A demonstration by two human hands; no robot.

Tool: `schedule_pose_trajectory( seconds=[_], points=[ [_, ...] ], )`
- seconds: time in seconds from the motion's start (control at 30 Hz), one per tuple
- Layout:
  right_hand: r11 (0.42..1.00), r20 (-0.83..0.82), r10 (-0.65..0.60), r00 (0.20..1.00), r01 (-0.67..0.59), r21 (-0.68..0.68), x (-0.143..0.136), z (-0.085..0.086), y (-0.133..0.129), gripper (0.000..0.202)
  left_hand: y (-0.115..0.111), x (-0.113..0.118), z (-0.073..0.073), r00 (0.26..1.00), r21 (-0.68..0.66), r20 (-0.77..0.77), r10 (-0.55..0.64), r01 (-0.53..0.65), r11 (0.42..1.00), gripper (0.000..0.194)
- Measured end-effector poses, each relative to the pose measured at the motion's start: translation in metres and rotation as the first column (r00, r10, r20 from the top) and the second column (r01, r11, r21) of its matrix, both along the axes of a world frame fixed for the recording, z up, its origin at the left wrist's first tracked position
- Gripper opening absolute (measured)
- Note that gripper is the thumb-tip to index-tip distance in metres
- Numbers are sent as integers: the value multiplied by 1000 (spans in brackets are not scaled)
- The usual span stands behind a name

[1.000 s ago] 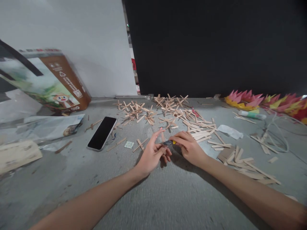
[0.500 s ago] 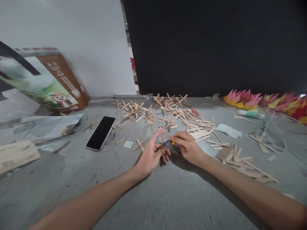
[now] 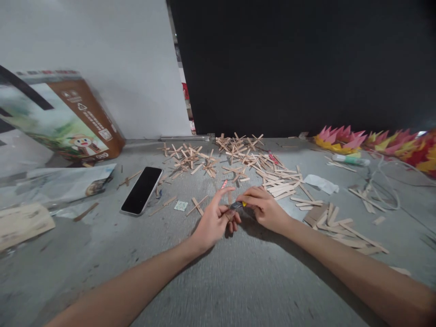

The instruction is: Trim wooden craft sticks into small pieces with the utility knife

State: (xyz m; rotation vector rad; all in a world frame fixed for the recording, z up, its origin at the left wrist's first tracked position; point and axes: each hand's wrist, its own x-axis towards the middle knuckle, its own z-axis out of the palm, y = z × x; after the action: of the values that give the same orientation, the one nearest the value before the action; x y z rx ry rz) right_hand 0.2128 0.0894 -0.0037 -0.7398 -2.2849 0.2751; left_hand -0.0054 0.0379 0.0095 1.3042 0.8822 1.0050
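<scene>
My left hand [image 3: 211, 222] is closed, its index finger raised, pinching what looks like a wooden craft stick [image 3: 230, 197], mostly hidden by the fingers. From the right, my right hand [image 3: 267, 209] grips a small utility knife [image 3: 237, 205] with a dark front end and a bit of yellow showing. The knife's front end meets the left fingertips, just above the table. Behind the hands lie crossed craft sticks [image 3: 190, 156] in a heap. A single stick cross [image 3: 197, 207] and a small printed packet [image 3: 180, 205] rest left of my left hand.
A phone [image 3: 142, 190] lies on the grey table at left, near a brown printed bag [image 3: 85, 122] and plastic packaging [image 3: 68, 181]. Loose sticks [image 3: 340, 229] spread at right, with a white paper scrap [image 3: 321, 183], a glue-stick-like tube [image 3: 350, 160], a cable [image 3: 397, 195] and pink-yellow paper flowers [image 3: 340, 138].
The view has shifted slightly, so the table items at right appear a little further left. Both hands keep nearly the same pose, and the knife's front end stays at the left fingertips.
</scene>
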Motion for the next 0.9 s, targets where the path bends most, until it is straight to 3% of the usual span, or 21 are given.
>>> schedule_pose_trajectory(
  seconds=[0.3, 0.67, 0.9],
  points=[
    [999, -43, 48, 998, -49, -21, 0, 0, 0, 53, -2, 2, -1, 999, 6, -10, 33, -32, 999, 49],
    [998, 25, 64, 998, -64, 13, -1, -1, -3, 53, 0, 0, -4, 995, 6, -98, -15, 16, 1000, 54],
    [999, -31, 49, 998, -49, -9, -2, -1, -2, 51, -1, 1, -4, 996, 13, -79, 40, -39, 999, 47]
  ],
)
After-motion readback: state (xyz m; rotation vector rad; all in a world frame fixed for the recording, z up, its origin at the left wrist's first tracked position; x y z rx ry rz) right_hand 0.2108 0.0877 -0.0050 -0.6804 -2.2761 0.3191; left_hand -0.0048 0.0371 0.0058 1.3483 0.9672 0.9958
